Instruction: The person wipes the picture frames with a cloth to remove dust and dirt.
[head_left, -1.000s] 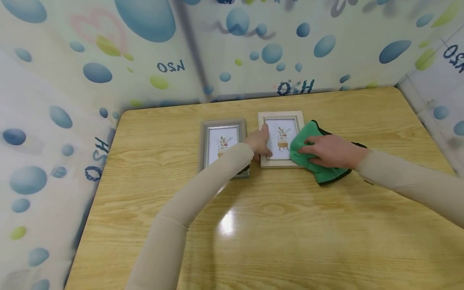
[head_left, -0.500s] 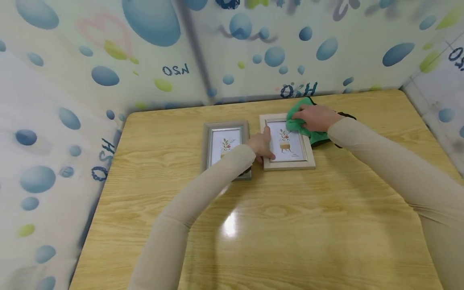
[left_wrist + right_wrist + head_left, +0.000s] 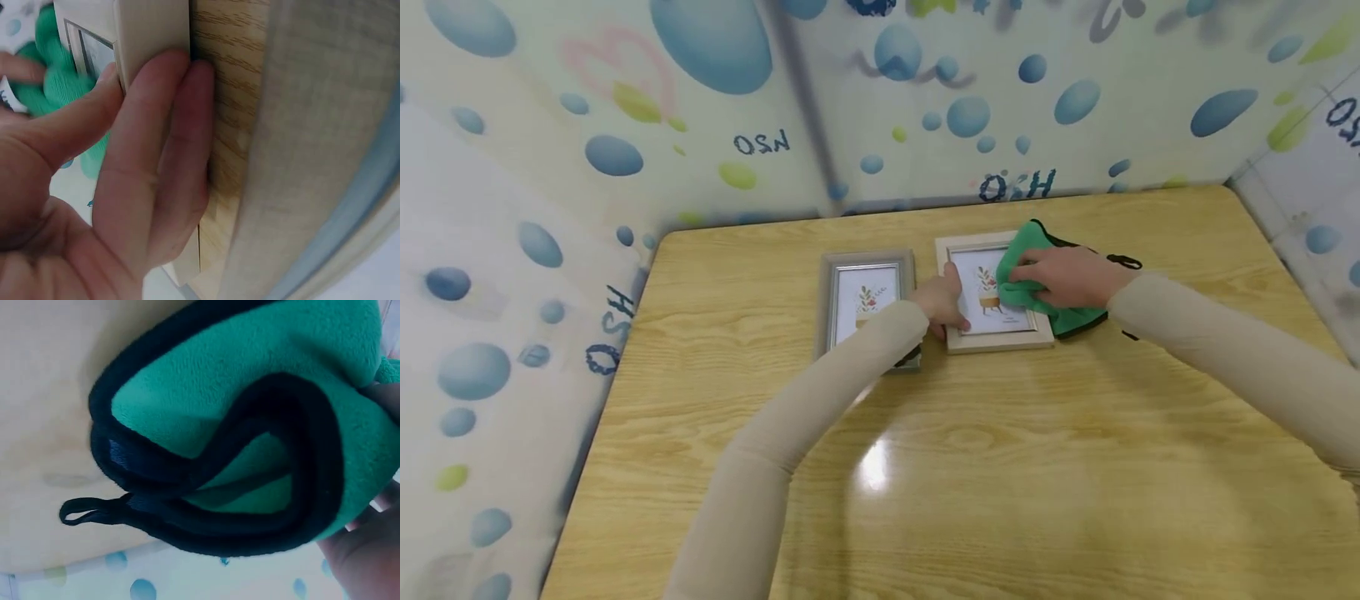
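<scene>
A cream picture frame lies face up on the table, with a drawing of a potted plant behind its pane. My left hand grips its left edge. In the left wrist view the thumb lies over the front border and the fingers lie along the outer side. My right hand holds a bunched green cloth with black edging against the right part of the pane. The right wrist view shows the cloth's folds and its black hanging loop; most of that hand is hidden.
A grey-brown picture frame with a similar drawing lies just left of the cream one, partly covered by my left forearm. The wooden table meets a wall printed with blue and green drops along its back edge.
My right hand with the cloth has gone from the frame's right side up to its upper right corner, then back down to the right middle. The cream frame has turned slightly; my left hand stays on it.
</scene>
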